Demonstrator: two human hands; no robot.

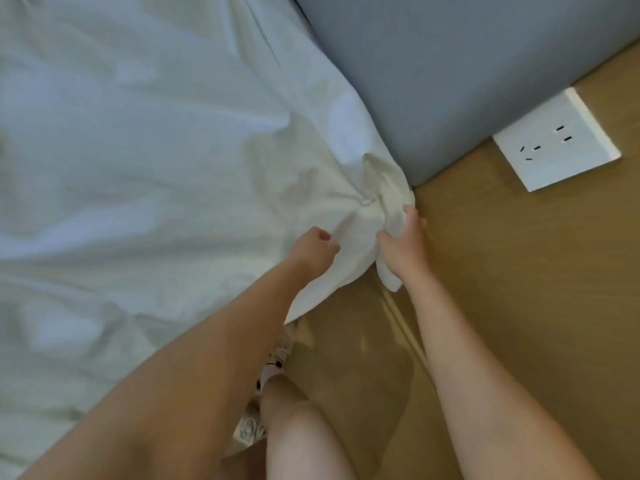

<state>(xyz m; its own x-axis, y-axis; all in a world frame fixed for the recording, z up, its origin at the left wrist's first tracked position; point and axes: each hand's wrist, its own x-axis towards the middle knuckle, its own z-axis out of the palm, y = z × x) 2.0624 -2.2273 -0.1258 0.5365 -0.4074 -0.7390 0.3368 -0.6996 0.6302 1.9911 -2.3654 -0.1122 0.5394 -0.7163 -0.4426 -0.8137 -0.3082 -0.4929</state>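
Head view: left hand [317,249] and right hand [403,244] grip sheet corner [360,216] beside headboard [450,81].

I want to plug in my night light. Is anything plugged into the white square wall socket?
No, the white square plastic wall socket shows only its bare dark slots, with no plug or cord in them.

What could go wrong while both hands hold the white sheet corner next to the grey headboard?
The sheet corner is bunched and twisted between the left hand and right hand, so a hard pull may set creases or strain the cloth. The right hand is close to the grey headboard and the wooden panel, so its knuckles might scrape there.
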